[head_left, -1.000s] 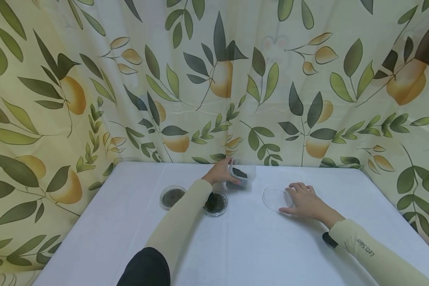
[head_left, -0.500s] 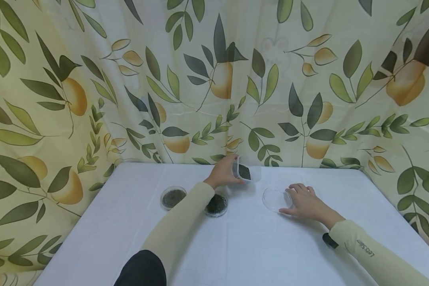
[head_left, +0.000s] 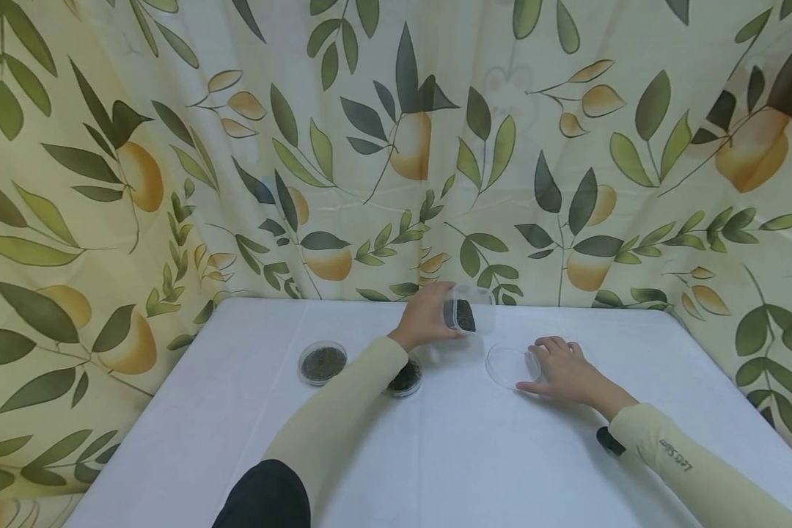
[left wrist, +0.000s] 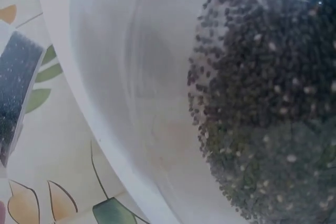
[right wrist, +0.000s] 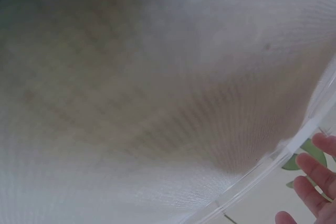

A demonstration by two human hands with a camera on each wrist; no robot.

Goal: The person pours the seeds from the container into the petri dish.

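My left hand (head_left: pixel 427 317) grips a clear plastic tub (head_left: pixel 482 308) at the back of the table. The tub is tipped on its side with its mouth to the right, and dark seeds (head_left: pixel 465 315) lie inside it. In the left wrist view, the tub (left wrist: pixel 17 85) shows at the left edge. My right hand (head_left: pixel 564 372) holds the right edge of a clear petri dish (head_left: pixel 505 368) that lies on the table, thumb in front and fingers behind. No seeds show in this dish.
Two round dishes of dark seeds stand left of centre: one dish (head_left: pixel 322 363) in full view, the other dish (head_left: pixel 405 378) partly behind my left sleeve (head_left: pixel 353 400). A white cloth covers the table (head_left: pixel 488 462). A leaf-and-fruit patterned curtain (head_left: pixel 369 147) hangs behind it.
My left hand has lifted the tub slightly, moved it to the right, and tilted its mouth further over to the right. The right hand and its petri dish have stayed in place.
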